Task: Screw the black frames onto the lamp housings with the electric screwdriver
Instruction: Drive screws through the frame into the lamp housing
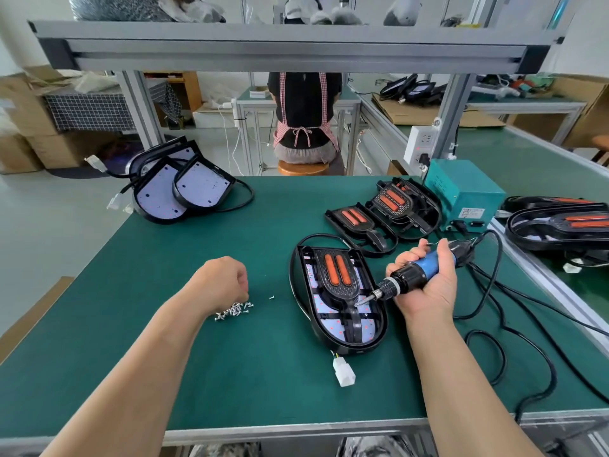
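- While the left hand (pixel 221 281) is over at the loose pile of small silver screws (pixel 234 311), nothing steadies the black oval lamp housing (pixel 357 350) lying on the green bench mat (pixel 230 374), so driving torque could skid or twist it.
- The bit meets the black plastic frame with two orange strips (pixel 341 291), seated inside that housing, at a slant; it could slip off and gouge the white board beneath.
- The right hand (pixel 428 291) is clamped around the blue-and-black electric screwdriver (pixel 418 273), which points left and down.
- Left fingers curl down onto the screws; whether they pinch one, I cannot tell.
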`<move>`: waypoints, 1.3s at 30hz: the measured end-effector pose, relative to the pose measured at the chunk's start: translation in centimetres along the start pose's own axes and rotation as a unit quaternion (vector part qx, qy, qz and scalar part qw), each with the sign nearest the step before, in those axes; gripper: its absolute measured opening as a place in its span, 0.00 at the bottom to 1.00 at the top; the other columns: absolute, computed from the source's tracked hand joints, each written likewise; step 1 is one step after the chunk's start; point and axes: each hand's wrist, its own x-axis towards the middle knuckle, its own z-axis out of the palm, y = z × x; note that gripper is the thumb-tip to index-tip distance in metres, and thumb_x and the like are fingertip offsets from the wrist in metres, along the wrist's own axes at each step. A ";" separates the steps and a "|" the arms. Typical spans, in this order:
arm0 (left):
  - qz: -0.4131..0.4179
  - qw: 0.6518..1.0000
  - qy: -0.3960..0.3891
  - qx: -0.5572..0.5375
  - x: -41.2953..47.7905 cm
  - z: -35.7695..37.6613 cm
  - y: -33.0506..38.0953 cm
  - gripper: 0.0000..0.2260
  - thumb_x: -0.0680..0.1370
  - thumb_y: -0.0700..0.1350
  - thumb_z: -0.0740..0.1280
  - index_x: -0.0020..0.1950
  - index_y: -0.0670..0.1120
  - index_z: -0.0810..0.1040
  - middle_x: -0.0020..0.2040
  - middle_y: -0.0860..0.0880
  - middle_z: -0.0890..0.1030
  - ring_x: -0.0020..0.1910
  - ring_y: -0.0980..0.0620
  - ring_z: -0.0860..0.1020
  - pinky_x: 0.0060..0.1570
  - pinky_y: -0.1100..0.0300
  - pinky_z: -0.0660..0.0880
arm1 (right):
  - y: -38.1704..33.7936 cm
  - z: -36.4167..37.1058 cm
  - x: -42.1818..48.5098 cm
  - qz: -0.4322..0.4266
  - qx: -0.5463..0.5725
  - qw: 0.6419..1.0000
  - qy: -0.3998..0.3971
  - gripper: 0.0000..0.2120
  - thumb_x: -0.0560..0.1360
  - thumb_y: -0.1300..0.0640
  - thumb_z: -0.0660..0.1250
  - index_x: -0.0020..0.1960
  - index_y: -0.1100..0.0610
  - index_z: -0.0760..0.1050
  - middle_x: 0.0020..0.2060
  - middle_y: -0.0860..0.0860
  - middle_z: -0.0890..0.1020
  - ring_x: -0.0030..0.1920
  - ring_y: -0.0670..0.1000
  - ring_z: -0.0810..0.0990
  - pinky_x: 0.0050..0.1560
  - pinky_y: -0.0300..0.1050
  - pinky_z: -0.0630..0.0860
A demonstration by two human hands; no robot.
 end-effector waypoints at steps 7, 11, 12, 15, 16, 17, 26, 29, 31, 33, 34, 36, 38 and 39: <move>0.022 0.999 0.028 0.015 -0.8 -0.3 0.3 0.06 0.76 0.39 0.66 0.40 0.47 0.75 0.43 0.50 0.80 0.45 0.46 0.78 0.38 0.58 0.72 | 0.0 0.1 -0.1 -0.002 -0.006 1.000 0.001 0.12 0.77 0.43 0.68 0.45 0.52 0.75 0.33 0.43 0.74 0.30 0.43 0.73 0.38 0.38 0.62; 0.030 0.969 0.085 -0.229 -1.6 -0.2 2.1 0.07 0.76 0.37 0.67 0.48 0.49 0.79 0.41 0.49 0.81 0.38 0.51 0.76 0.35 0.60 0.70 | 0.0 0.1 -0.1 0.000 -0.003 1.000 0.004 0.12 0.76 0.43 0.69 0.45 0.52 0.75 0.33 0.43 0.74 0.30 0.43 0.74 0.37 0.38 0.63; 0.036 0.952 0.084 -0.291 -1.8 -0.2 2.9 0.08 0.76 0.37 0.68 0.49 0.49 0.81 0.40 0.48 0.83 0.38 0.50 0.76 0.38 0.59 0.72 | 0.0 0.1 -0.1 0.001 -0.001 1.000 0.003 0.12 0.76 0.43 0.69 0.45 0.52 0.75 0.33 0.43 0.74 0.30 0.43 0.74 0.37 0.38 0.63; 0.077 0.907 0.077 -0.407 -2.6 0.1 5.9 0.10 0.76 0.35 0.70 0.42 0.50 0.84 0.35 0.49 0.82 0.37 0.50 0.74 0.41 0.56 0.70 | 0.0 0.1 -0.2 0.002 0.007 1.000 0.003 0.13 0.76 0.42 0.69 0.45 0.52 0.75 0.33 0.43 0.74 0.30 0.43 0.74 0.38 0.38 0.63; 0.091 0.896 0.074 -0.427 -2.9 0.3 7.0 0.11 0.75 0.35 0.70 0.40 0.50 0.84 0.33 0.51 0.81 0.35 0.53 0.74 0.40 0.59 0.70 | -0.1 0.1 -0.2 0.001 0.010 1.000 0.003 0.13 0.76 0.42 0.69 0.45 0.52 0.76 0.33 0.43 0.74 0.30 0.43 0.74 0.39 0.38 0.64; 0.104 0.890 0.073 -0.438 -3.2 0.6 8.0 0.11 0.75 0.35 0.71 0.38 0.51 0.84 0.32 0.54 0.80 0.34 0.56 0.73 0.38 0.63 0.71 | -0.2 0.1 -0.2 0.001 0.016 1.000 0.003 0.13 0.76 0.42 0.69 0.45 0.52 0.76 0.33 0.43 0.74 0.30 0.43 0.75 0.40 0.38 0.64; 0.124 0.908 0.029 -0.400 -4.7 4.6 13.0 0.10 0.73 0.36 0.71 0.37 0.52 0.81 0.35 0.48 0.84 0.32 0.56 0.78 0.39 0.58 0.80 | -1.5 0.3 0.1 -0.011 0.101 0.995 0.013 0.17 0.77 0.39 0.68 0.47 0.53 0.73 0.34 0.43 0.74 0.30 0.44 0.74 0.37 0.37 0.67; 0.099 0.887 0.018 -0.450 -4.9 5.2 13.2 0.09 0.74 0.35 0.72 0.39 0.49 0.81 0.33 0.49 0.84 0.34 0.54 0.82 0.44 0.55 0.83 | -1.5 0.4 0.1 -0.013 0.112 0.994 0.017 0.17 0.76 0.39 0.68 0.46 0.54 0.73 0.34 0.43 0.73 0.30 0.44 0.74 0.37 0.37 0.66; 0.076 0.859 0.006 -0.506 -4.9 5.5 13.4 0.08 0.74 0.34 0.71 0.41 0.46 0.81 0.34 0.49 0.84 0.37 0.52 0.84 0.47 0.54 0.83 | -1.5 0.5 0.1 -0.011 0.112 0.993 0.020 0.17 0.76 0.39 0.68 0.46 0.54 0.73 0.34 0.43 0.73 0.30 0.44 0.73 0.37 0.37 0.66; 0.059 0.829 -0.003 -0.557 -4.9 5.6 13.5 0.07 0.75 0.32 0.70 0.43 0.43 0.80 0.34 0.47 0.84 0.37 0.51 0.83 0.45 0.57 0.82 | -1.5 0.5 0.1 -0.012 0.107 0.994 0.023 0.17 0.77 0.39 0.68 0.45 0.54 0.73 0.34 0.43 0.73 0.30 0.44 0.73 0.37 0.37 0.65; 0.053 0.818 -0.005 -0.572 -4.9 5.6 13.6 0.06 0.76 0.31 0.69 0.44 0.42 0.80 0.34 0.47 0.84 0.36 0.51 0.82 0.43 0.60 0.81 | -1.4 0.6 0.1 -0.012 0.106 0.994 0.024 0.17 0.77 0.39 0.68 0.45 0.54 0.73 0.34 0.43 0.73 0.30 0.44 0.73 0.37 0.37 0.65; 0.048 0.812 -0.005 -0.582 -4.8 5.7 13.7 0.06 0.76 0.31 0.69 0.44 0.41 0.80 0.34 0.47 0.85 0.35 0.52 0.82 0.41 0.63 0.79 | -1.4 0.6 0.0 -0.011 0.106 0.994 0.025 0.17 0.77 0.39 0.68 0.46 0.54 0.73 0.33 0.43 0.73 0.30 0.44 0.73 0.37 0.37 0.65; 0.048 0.818 -0.001 -0.574 -4.8 5.8 13.8 0.07 0.76 0.31 0.68 0.44 0.42 0.80 0.34 0.46 0.85 0.36 0.53 0.82 0.43 0.60 0.80 | -1.4 0.6 0.1 -0.011 0.105 0.994 0.027 0.17 0.76 0.40 0.68 0.46 0.54 0.73 0.34 0.43 0.73 0.30 0.44 0.73 0.37 0.37 0.66; 0.050 0.822 0.004 -0.567 -4.8 5.8 13.8 0.07 0.76 0.31 0.68 0.44 0.42 0.80 0.34 0.46 0.85 0.36 0.52 0.82 0.45 0.58 0.81 | -1.4 0.6 0.0 -0.009 0.106 0.994 0.026 0.17 0.76 0.40 0.68 0.46 0.54 0.73 0.34 0.43 0.73 0.30 0.44 0.73 0.37 0.36 0.66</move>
